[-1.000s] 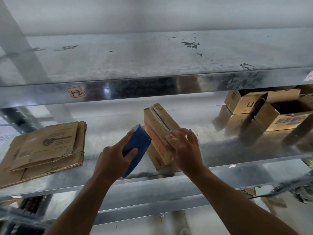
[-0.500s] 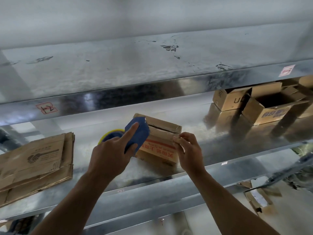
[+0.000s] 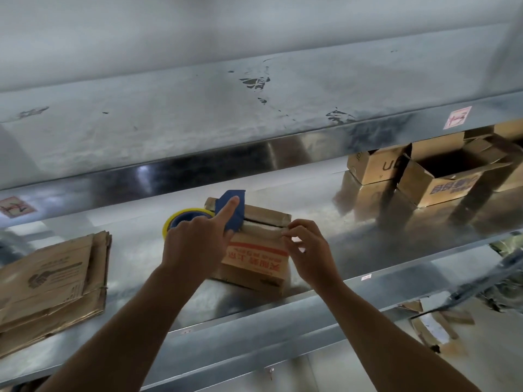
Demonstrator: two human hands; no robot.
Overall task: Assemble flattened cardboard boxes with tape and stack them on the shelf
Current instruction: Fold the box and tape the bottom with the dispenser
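Observation:
A small cardboard box (image 3: 254, 260) with red print stands on the metal shelf (image 3: 382, 250), its top flaps folded shut with a seam along the middle. My left hand (image 3: 195, 244) grips a blue tape dispenser (image 3: 233, 206) with a yellow-edged tape roll (image 3: 181, 219), the index finger stretched along its blue blade, which rests on the box's top left end. My right hand (image 3: 307, 250) pinches the right end of the top flaps, fingertips at the seam.
A pile of flattened cardboard boxes (image 3: 48, 284) lies at the shelf's left. Several assembled boxes (image 3: 433, 176), some with open flaps, stand at the back right. An upper shelf (image 3: 226, 108) hangs close overhead. Cardboard scraps (image 3: 433, 323) lie below at the right.
The box went from tilted on edge to standing flat on the shelf. My left hand brought the dispenser down onto its top left end; my right hand shifted to pinch the flaps.

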